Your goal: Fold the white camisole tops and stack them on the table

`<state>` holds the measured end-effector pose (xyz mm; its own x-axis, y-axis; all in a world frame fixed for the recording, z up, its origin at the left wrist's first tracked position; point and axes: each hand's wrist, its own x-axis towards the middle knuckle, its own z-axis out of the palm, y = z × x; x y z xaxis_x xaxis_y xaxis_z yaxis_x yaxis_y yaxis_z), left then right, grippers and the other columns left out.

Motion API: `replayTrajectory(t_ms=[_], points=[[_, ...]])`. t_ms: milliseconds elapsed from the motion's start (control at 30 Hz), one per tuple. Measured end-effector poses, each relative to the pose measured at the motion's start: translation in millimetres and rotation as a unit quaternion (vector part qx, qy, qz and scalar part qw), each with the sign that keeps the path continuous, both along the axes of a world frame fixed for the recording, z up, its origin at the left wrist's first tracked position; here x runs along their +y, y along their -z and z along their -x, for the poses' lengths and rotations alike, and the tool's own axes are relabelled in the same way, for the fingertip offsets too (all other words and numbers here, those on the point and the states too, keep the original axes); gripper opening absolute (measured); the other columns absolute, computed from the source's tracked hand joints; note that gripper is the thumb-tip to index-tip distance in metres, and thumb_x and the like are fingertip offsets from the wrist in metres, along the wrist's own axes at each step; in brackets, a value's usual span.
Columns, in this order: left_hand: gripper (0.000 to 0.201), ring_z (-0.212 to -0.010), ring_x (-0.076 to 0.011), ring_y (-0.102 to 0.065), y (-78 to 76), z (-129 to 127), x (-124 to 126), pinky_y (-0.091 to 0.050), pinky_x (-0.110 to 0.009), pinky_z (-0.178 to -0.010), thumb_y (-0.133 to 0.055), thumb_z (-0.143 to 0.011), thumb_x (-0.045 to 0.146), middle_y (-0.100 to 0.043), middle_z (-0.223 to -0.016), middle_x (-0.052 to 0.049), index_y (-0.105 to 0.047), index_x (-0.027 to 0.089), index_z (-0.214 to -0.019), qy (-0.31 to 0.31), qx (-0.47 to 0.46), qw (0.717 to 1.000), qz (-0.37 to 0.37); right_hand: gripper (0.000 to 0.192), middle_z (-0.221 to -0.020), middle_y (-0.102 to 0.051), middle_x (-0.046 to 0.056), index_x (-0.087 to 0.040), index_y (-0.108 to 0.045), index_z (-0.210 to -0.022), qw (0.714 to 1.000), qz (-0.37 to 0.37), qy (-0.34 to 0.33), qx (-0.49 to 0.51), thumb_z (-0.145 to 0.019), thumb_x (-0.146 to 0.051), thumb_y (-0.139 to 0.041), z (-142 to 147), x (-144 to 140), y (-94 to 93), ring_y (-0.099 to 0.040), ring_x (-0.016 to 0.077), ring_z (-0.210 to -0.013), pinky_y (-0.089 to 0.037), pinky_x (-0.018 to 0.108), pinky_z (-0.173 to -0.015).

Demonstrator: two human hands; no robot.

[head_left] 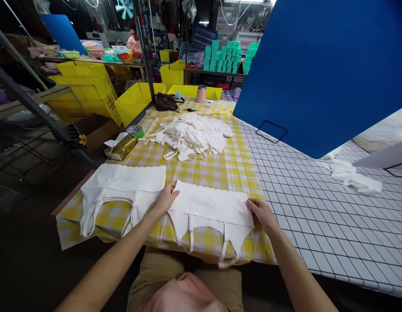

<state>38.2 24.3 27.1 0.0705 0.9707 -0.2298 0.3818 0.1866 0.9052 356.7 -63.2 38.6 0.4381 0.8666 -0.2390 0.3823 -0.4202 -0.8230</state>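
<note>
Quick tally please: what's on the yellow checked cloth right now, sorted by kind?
White garments laid flat: 2, one under both hands, one beside it
Heap of white garments: 1, pieces too tangled to count
Tissue pack, gold: 1
Tape roll, green: 1
Brown bag: 1
Pink cup: 1
Total: 7
Left hand and right hand press the near garment's ends.

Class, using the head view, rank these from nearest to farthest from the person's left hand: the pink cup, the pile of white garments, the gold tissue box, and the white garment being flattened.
1. White garment being flattened: the left hand rests on its left edge.
2. Gold tissue box: up and to the left, by the table edge.
3. Pile of white garments: mid-table, beyond the hand.
4. Pink cup: at the table's far end.
</note>
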Motion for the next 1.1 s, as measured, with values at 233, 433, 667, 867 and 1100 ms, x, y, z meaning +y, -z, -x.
replayTrajectory(t_ms=[233,433,667,867,1100], points=[[0.029,-0.078,-0.0187,-0.062,6.0,3,9,-0.047,-0.033,-0.075,-0.045,-0.08,0.017,-0.064,-0.084,-0.003,-0.049,0.018,-0.108,-0.006,0.121,0.981,-0.153,0.02,-0.071,-0.063,0.005,-0.019,-0.058,-0.069,0.987,-0.05,0.034,-0.149,-0.068,-0.037,-0.049,-1,28,3.9,-0.057,0.0209,-0.068,-0.044,0.032,-0.063],[0.053,-0.122,-0.0298,-0.043,12.4,-16,5,-0.035,-0.046,-0.099,-0.048,-0.08,0.016,-0.047,-0.129,-0.017,-0.036,0.014,-0.132,0.047,0.336,0.895,-0.289,0.034,-0.107,-0.06,0.016,-0.015,-0.059,-0.105,0.955,-0.09,0.024,-0.283,-0.078,-0.027,-0.042,23,36,13.6,-0.053,0.029,-0.099,-0.039,0.043,-0.081],[0.051,-0.137,-0.0279,-0.018,28.4,-34,-15,-0.018,-0.051,-0.11,-0.038,-0.09,0.041,-0.023,-0.148,-0.01,-0.034,0.023,-0.137,0.245,0.407,0.839,-0.266,0.044,-0.139,-0.041,0.007,-0.024,-0.045,-0.13,0.886,-0.058,-0.215,-0.406,-0.091,-0.038,-0.029,41,13,36.8,-0.031,0.0255,-0.13,-0.027,0.047,-0.102],[0.06,-0.137,-0.0306,-0.012,12.1,-40,-10,-0.012,-0.053,-0.11,-0.036,-0.089,0.047,-0.018,-0.148,-0.014,-0.028,0.017,-0.14,0.282,0.395,0.846,-0.221,0.033,-0.102,-0.061,0.014,-0.017,-0.061,-0.101,0.921,-0.138,-0.097,-0.352,-0.088,-0.037,-0.038,30,-56,6.6,-0.054,0.027,-0.099,-0.043,0.041,-0.085],[0.051,-0.138,-0.0234,-0.014,2.5,-116,-23,-0.011,-0.048,-0.112,-0.035,-0.091,0.038,-0.022,-0.149,-0.005,-0.029,0.023,-0.139,0.436,0.319,0.792,-0.283,0.026,-0.065,-0.064,0.005,-0.021,-0.065,-0.089,0.915,-0.015,-0.23,-0.331,-0.085,-0.038,-0.047,100,-149,13.3,-0.06,0.0212,-0.061,-0.04,0.032,-0.063]])
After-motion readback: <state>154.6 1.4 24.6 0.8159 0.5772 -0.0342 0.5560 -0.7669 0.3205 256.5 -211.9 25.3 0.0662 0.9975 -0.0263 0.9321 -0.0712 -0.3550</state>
